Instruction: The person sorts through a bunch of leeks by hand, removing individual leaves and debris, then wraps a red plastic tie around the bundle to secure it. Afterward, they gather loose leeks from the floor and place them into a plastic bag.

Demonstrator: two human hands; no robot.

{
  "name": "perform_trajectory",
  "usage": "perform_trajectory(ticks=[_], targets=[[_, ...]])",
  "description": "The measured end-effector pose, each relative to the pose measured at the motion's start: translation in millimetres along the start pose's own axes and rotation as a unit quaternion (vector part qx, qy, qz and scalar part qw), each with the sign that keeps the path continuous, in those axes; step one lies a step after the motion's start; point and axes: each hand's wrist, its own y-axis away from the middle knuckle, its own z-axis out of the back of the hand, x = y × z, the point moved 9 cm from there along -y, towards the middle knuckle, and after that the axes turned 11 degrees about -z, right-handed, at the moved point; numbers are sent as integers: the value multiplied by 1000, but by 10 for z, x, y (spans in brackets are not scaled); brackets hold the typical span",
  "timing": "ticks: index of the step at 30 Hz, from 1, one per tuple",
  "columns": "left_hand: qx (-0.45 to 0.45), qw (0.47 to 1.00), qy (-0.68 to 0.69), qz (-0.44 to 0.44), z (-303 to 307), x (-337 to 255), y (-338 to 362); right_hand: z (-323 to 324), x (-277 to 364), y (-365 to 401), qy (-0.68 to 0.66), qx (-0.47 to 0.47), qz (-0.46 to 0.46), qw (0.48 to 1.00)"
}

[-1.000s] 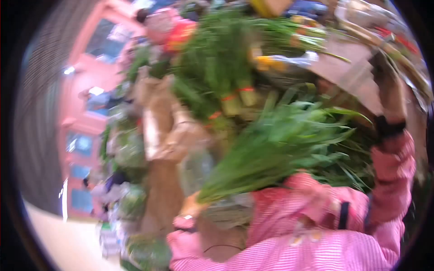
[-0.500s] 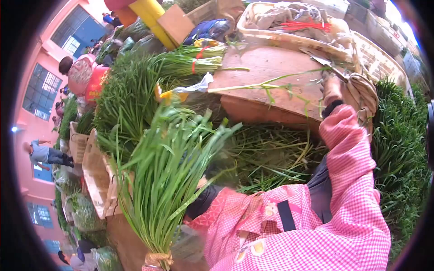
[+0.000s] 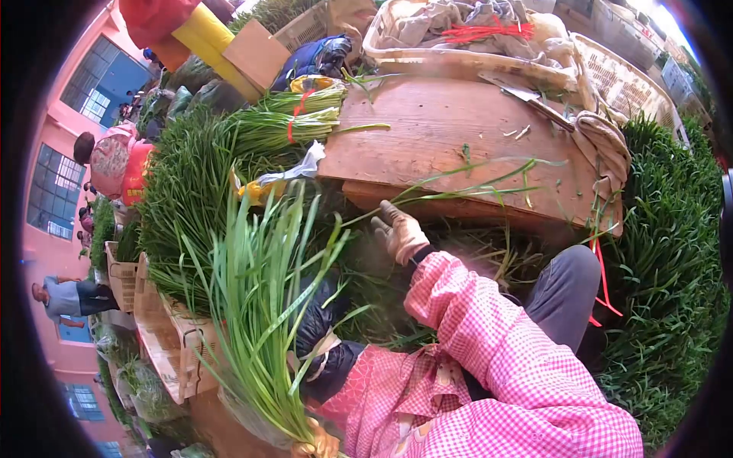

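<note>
My left hand [image 3: 319, 441], in a tan glove at the bottom edge, is closed round the stalk ends of a bunch of garlic chives [image 3: 263, 305], whose leaves fan upward. My right hand [image 3: 398, 231], gloved with fingers apart, hangs by the near edge of a wooden board [image 3: 443, 126]. A few loose stalks [image 3: 473, 189] run from its fingertips across that edge. At the board's far right lies a knife [image 3: 527, 95], beside a folded cloth [image 3: 603, 149]. Red ties [image 3: 603, 286] dangle from the board's right corner.
Tied bunches [image 3: 294, 118] lie left of the board on a heap of greens [image 3: 187, 183]. Behind stands a white basket [image 3: 473, 61] with rags and red ties. More greens [image 3: 664, 252] fill the right side. Crates [image 3: 172, 336] and people [image 3: 114, 160] are at left.
My right hand has moved from beside the knife at the board's right end, down and left to the near edge. The bunch in my left hand has shifted slightly right.
</note>
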Motion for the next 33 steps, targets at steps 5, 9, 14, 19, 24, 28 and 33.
perform_trajectory(ticks=[5,9,14,19,24,28,33], targets=[[-19,999,42,-3,-30,68,-57,242,212,-248,32,-84,0,996],[1,998,60,-12,-149,-71,-96,323,227,-119,44,-93,26,994],[91,992,82,-31,-600,-377,-157,-147,203,457,157,69,84,982],[239,965,102,-25,-1358,-627,-255,-350,140,1035,251,184,73,947],[399,916,34,24,-2028,-556,-628,-397,265,1631,310,186,34,932],[373,928,1,23,-2384,-169,-790,-161,404,1744,329,156,39,931],[293,952,-17,87,-2425,585,-937,185,408,1825,263,121,20,957]])
